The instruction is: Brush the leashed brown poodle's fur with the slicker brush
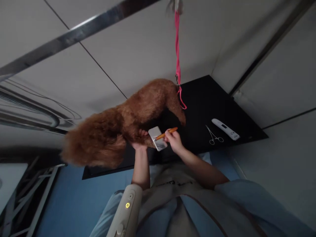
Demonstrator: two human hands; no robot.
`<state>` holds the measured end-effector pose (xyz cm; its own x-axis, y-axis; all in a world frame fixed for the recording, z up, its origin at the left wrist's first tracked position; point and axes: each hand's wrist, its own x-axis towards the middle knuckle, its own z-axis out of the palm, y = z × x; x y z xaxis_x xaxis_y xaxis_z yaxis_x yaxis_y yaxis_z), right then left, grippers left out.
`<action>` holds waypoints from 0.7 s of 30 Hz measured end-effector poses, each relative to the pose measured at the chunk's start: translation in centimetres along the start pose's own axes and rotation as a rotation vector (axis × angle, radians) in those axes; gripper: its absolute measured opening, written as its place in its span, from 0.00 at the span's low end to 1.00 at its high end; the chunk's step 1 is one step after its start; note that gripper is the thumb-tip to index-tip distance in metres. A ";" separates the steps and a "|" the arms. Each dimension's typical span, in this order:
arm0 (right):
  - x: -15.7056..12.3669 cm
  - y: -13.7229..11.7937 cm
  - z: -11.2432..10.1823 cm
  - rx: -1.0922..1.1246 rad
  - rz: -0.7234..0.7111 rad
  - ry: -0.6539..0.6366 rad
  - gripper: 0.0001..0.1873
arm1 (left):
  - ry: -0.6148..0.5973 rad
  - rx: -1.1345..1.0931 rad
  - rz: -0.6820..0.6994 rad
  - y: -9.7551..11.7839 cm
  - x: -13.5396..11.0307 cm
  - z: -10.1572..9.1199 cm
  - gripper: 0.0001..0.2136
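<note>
Head view: a brown, curly-coated dog (128,115) stands on a black table (204,95), its body stretching from the centre of the picture out toward 9 o'clock, where the coat swells into a big fluffy mass. A pink leash (177,49) drops from 12 o'clock and clips on at the end of the dog nearest the centre. The left hand (139,141) is closed around one of the dog's legs from underneath, lifting it; which leg it is cannot be told under the fur. Just at 3 o'clock of it, the right hand (173,140) grips the orange handle of a brush (158,138), whose flat rectangular head lies touching the fur beside the held leg. The bulky coat toward 9 o'clock looks loose and puffed out, so it seems that much of the body has already been brushed, while the leg in hand and the parts near the leash look flatter and appear to be what remains, though the far side of the dog is hidden. On the table at 3 o'clock of the hands lie scissors (214,136) and, just beyond them, a white device (225,129), both untouched. At 6 o'clock, against the person's chest, a grey device (127,204) shows a lit yellow button.
</note>
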<state>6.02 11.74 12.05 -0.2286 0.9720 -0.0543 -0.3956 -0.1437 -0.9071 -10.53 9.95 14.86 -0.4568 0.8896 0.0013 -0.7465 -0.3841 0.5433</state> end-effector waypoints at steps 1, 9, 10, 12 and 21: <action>-0.3 0.2 -0.3 -0.004 -0.028 0.086 0.19 | -0.003 -0.024 0.016 -0.1 0.1 0.0 0.27; -1.9 0.4 -3.0 0.047 0.029 0.195 0.19 | -0.288 -0.233 0.067 0.8 0.4 1.0 0.22; -2.1 0.3 -3.1 0.052 0.006 0.213 0.19 | -0.383 -0.305 0.024 1.0 0.5 0.9 0.21; -2.6 0.1 -2.8 0.062 0.026 0.019 0.18 | -0.557 -0.406 -0.067 1.5 0.6 0.7 0.18; 0.3 -2.2 2.7 0.028 -0.039 -0.689 0.19 | -0.078 0.633 0.246 3.8 0.0 -0.4 0.25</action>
<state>4.46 11.85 15.15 -0.7232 0.6380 0.2645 -0.4356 -0.1242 -0.8915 -13.54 8.41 16.57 -0.5230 0.8194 0.2348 -0.1884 -0.3798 0.9057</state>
